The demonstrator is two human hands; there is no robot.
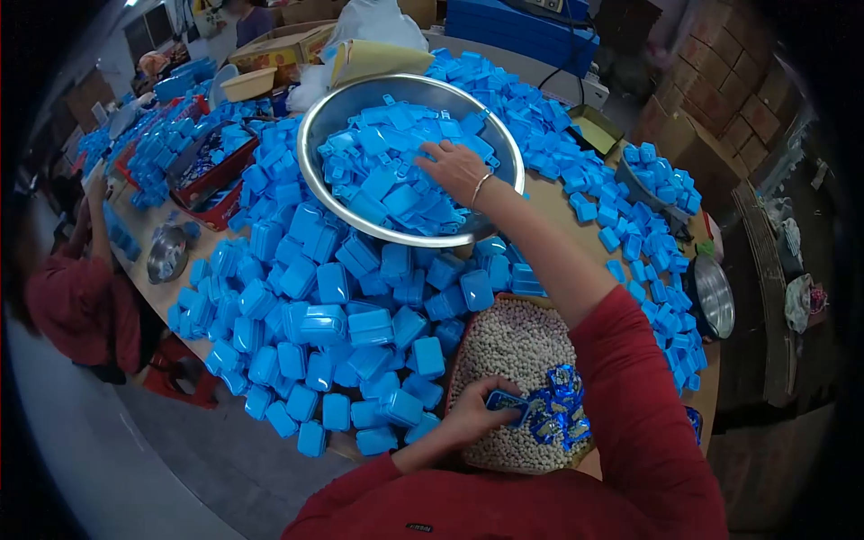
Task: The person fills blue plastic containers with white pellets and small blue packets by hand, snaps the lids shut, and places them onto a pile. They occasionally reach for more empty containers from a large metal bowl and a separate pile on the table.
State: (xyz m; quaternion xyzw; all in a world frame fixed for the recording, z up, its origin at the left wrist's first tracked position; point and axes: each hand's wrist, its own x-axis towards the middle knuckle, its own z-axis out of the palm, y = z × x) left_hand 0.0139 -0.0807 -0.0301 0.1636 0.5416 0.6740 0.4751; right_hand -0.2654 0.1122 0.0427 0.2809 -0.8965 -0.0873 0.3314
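Note:
My left hand (475, 416) is closed around a small blue plastic box (509, 403), held above a tray of pale round beads (526, 340). Beside that box, several shiny blue foil packets (560, 405) lie on the beads. My right hand (457, 171) reaches into a large metal bowl (317, 184), its fingers apart and touching the pile of flat blue plastic lids (382, 148). Nothing shows in its grasp, though the fingertips are partly lost among the lids.
Closed blue boxes (346, 324) are heaped left of the bead tray. More blue boxes (621, 207) spread behind and right of the bowl. A red basket (216, 202), a small metal bowl (167, 254) and a co-worker (81, 301) are at left. Cartons (733, 90) stand back right.

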